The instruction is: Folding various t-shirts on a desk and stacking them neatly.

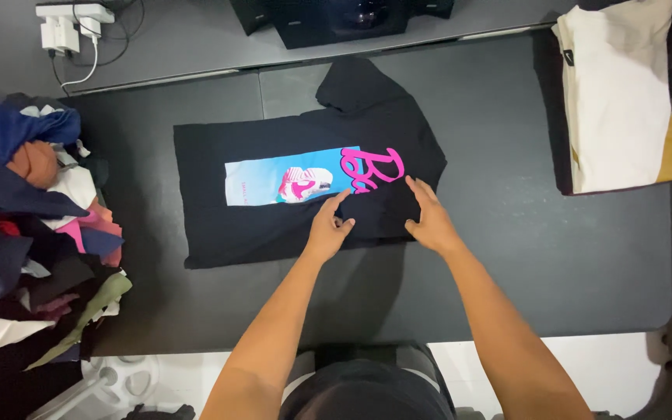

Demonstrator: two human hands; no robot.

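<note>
A dark table point(554, 257) fills most of the view. On it, near the middle, lies a black shirt point(274, 225), partly folded, with a blue picture panel point(258, 179) and pink lettering point(375, 167) facing up.

Left of the shirt, at the table's edge, a heap of mixed clothes point(25, 233) spills over. Right of the shirt, well apart from it, sits a folded stack of white and tan garments point(620, 93). Beyond the shirt, past the table's far edge, a white charger point(68, 27) sits with its cables.

The right hand point(429, 218) rests on the shirt's lower right part, open, fingers spread flat. The left hand point(328, 229) touches the shirt just beside it, below the picture panel, fingers stretched forward, gripping nothing.
</note>
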